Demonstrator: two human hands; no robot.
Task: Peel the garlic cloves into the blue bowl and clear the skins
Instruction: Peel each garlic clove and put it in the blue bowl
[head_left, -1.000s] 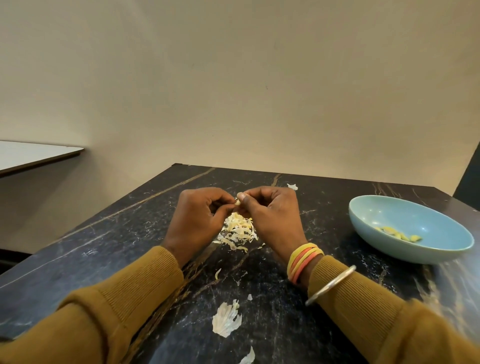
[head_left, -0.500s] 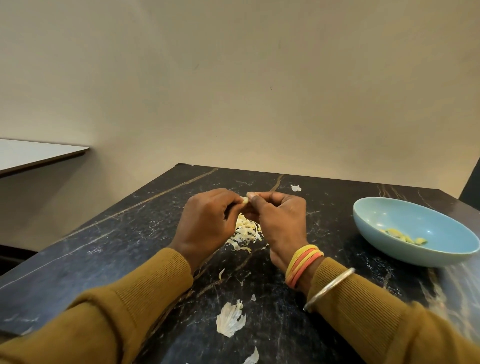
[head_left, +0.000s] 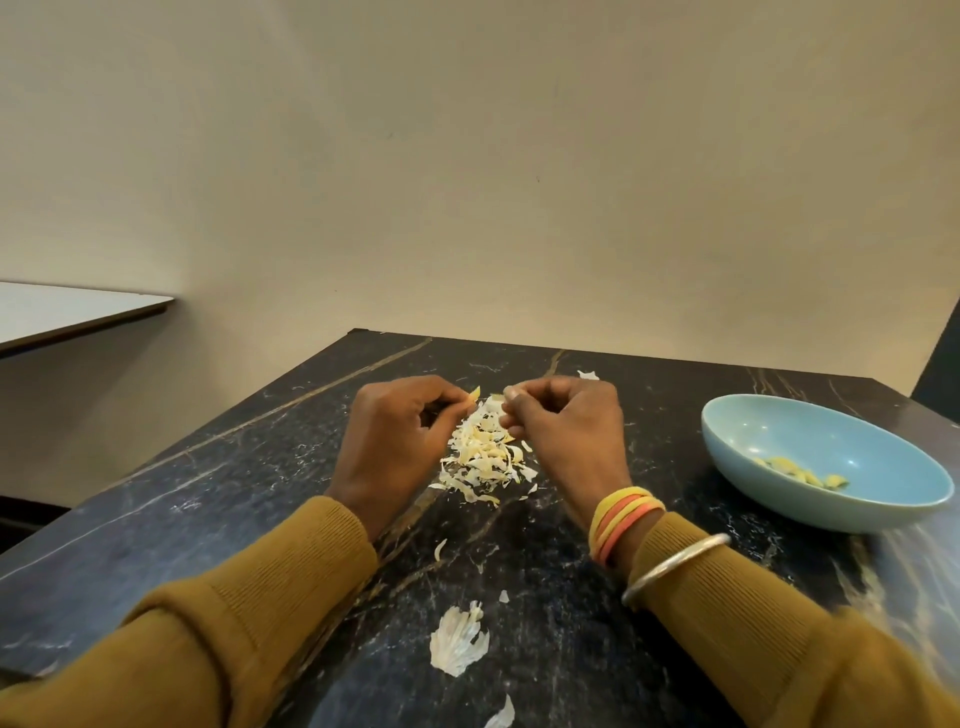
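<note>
Head view, left hand pinching garlic sliver, tip pointing up-right

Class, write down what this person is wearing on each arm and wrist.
The left sleeve and right sleeve are mustard-brown ribbed knit with snug cuffs. The right wrist carries stacked yellow and orange bangles, and a plain silver bangle sits over the cuff. No gloves are worn.

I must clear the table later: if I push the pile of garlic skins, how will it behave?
The pile of skins looks like thin, curled flakes, so it is probably light and may scatter rather than slide as one. Loose flakes lie apart on the table, so some would likely escape a push.
</note>
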